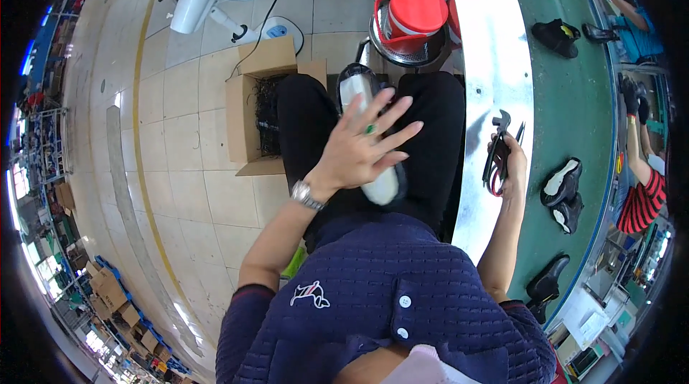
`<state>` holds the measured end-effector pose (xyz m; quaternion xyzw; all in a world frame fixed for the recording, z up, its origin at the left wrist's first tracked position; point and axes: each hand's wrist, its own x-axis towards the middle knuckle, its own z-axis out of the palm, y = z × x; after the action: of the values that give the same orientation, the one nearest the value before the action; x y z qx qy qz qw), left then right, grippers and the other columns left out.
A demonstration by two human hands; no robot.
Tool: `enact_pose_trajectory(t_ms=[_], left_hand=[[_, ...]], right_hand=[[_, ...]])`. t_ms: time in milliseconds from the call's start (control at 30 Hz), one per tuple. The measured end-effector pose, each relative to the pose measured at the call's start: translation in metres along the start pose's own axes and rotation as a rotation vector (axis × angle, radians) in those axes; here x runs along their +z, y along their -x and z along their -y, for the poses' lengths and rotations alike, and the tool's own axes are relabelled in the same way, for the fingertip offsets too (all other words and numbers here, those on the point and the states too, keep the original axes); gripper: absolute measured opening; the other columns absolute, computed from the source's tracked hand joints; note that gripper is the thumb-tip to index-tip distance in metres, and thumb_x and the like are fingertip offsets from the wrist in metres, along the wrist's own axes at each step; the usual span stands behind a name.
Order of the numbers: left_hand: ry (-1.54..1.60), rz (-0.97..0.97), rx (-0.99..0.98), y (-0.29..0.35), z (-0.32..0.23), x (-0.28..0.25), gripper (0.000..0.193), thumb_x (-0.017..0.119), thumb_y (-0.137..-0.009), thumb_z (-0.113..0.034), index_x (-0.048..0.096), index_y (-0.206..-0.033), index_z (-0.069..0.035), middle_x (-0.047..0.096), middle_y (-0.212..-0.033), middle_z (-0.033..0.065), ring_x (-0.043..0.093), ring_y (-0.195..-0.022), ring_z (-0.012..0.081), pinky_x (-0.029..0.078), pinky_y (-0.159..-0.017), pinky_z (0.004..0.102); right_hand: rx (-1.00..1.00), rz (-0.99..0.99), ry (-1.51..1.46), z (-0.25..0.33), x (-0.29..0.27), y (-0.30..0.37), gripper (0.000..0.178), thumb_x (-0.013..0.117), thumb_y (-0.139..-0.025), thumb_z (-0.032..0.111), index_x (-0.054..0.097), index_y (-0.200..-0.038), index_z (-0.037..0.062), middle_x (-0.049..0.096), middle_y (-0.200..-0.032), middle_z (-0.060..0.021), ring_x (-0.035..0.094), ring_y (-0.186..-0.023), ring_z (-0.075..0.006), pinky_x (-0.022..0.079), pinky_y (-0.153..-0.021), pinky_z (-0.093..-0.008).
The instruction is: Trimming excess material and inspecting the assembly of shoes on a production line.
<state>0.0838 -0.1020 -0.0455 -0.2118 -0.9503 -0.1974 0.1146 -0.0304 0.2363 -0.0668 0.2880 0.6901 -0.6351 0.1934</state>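
- Head view: an open cardboard box (pixel 242 122) stands beside the person's legs (pixel 434 133).
- Left grip (pixel 353 156): fingers spread over a dark shoe (pixel 380 188); whether they touch it, I cannot tell.
- The shoe lies between the legs, pale face up; probably light, flexible in the upper, stiffer along the bottom. Best held by its sides, around the middle.
- Right grip (pixel 515 160): closed around hand tools (pixel 502 123) at the metal desk (pixel 495 39); likely hard, heavier, best held by their handles.
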Motion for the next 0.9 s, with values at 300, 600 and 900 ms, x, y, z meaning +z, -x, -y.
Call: enact_pose_trajectory(t_ms=[300, 600, 900], left_hand=[[0.423, 0.248, -0.050, -0.133, 0.051, 0.007, 0.046, 0.061, -0.088, -0.035, 0.060, -0.122, -0.004, 0.065, -0.106, 0.0195, 0.061, -0.099, 0.0332, 0.048, -0.087, 0.0389], [0.183, -0.063, -0.421, -0.161, 0.065, 0.019, 0.034, 0.053, -0.094, -0.031, 0.062, -0.084, 0.000, 0.065, -0.076, 0.0204, 0.062, -0.067, 0.0381, 0.048, -0.063, 0.0485], [0.159, -0.021, -0.279, -0.094, 0.001, 0.021, 0.106, 0.083, -0.061, -0.012, 0.020, -0.143, 0.009, 0.052, -0.124, 0.0234, 0.049, -0.118, 0.0359, 0.034, -0.104, 0.0409]], right_hand=[[-0.199, 0.420, 0.189, 0.076, 0.029, 0.059, 0.069, 0.057, -0.090, 0.007, 0.021, -0.148, 0.0003, 0.067, -0.106, -0.0097, 0.061, -0.095, -0.0159, 0.040, -0.090, -0.0271], [-0.198, 0.776, 0.562, 0.115, 0.083, 0.038, 0.065, 0.052, -0.092, 0.000, 0.022, -0.149, 0.0079, 0.062, -0.113, -0.0134, 0.062, -0.103, -0.0199, 0.047, -0.095, -0.0337], [-0.135, 0.814, 0.713, 0.108, 0.101, 0.041, 0.064, 0.054, -0.095, 0.010, 0.019, -0.149, 0.0155, 0.049, -0.076, -0.0010, 0.053, -0.060, -0.0096, 0.052, -0.052, -0.0265]])
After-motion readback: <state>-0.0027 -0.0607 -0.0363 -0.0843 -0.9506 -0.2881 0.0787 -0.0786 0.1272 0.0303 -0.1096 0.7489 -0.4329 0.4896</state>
